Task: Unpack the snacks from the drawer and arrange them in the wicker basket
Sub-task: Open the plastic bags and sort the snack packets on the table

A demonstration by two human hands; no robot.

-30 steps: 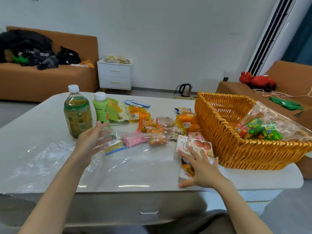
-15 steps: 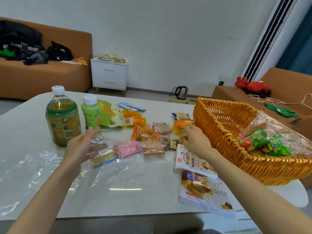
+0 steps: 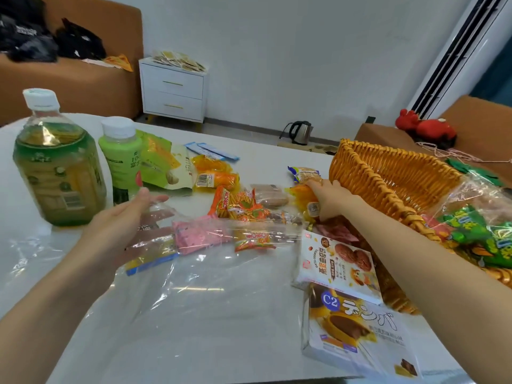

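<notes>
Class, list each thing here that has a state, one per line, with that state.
Tea bottle: upright, capped.
Green bottle: upright, capped.
Wicker basket: holds a green packet.
Cabinet drawers: closed.
Left hand: open.
Right hand: closed on orange packet.

Right grip [image 3: 328,199] on orange snack packet [image 3: 303,196]

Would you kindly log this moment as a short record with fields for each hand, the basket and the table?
left hand: open, fingers spread over the clear plastic bag
right hand: grip closed on an orange snack pack beside the basket
basket: wicker, holds a bag of green packets
table: two bottles, loose snacks, oat cookie box, C2 box
</notes>
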